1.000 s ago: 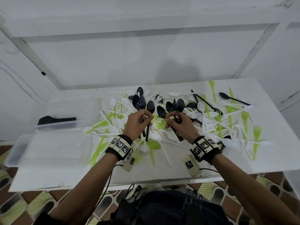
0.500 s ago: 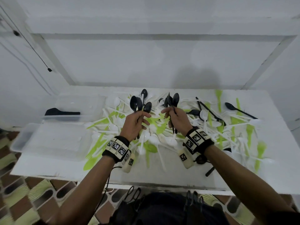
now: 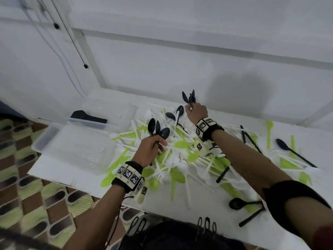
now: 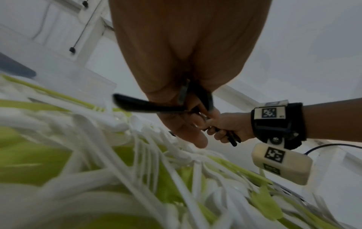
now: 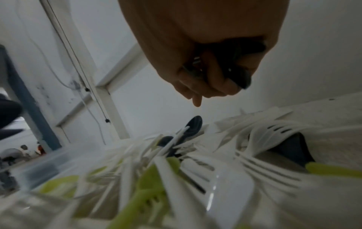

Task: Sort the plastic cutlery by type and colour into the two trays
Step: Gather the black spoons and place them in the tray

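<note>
While both fists clamp black plastic spoons, left hand point(image 3: 150, 150) and right hand point(image 3: 196, 112), the far clear tray point(image 3: 108, 112) awaits them next.

2 trays point(image 3: 75, 147) left of cutlery pile point(image 3: 180, 156)

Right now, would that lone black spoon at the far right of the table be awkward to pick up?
Probably light: the left hand holds several like it. The black spoon lies flat, so its thin handle may skid when nudged.
</note>
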